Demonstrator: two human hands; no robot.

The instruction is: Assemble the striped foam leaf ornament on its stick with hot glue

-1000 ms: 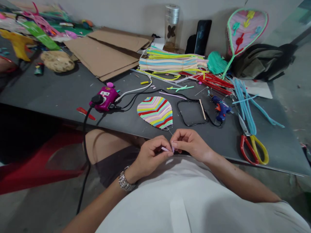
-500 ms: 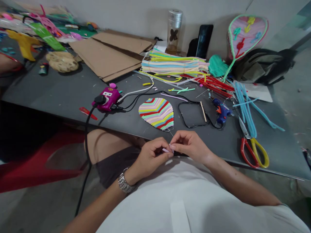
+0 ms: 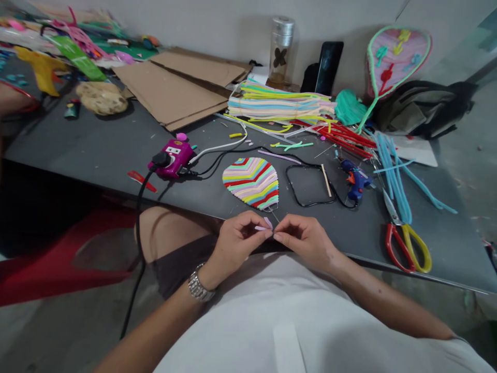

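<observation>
Head view: left hand [image 3: 238,238] pinches a bent lilac strip [image 3: 266,225], right hand [image 3: 305,238] bunched alongside, hold unclear, near a striped panel [image 3: 252,181] on the bench [image 3: 97,140], its long axis slanting, narrow end handward; bottle [image 3: 281,54] contains brownish liquid [image 3: 276,79].

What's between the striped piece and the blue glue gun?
In the head view, a squarish black loop, with a pale stick on its right side, lies between the striped piece and the glue gun.

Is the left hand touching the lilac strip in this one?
Touching: the head view shows the left hand pinching the lilac strip between thumb and fingers.
</observation>
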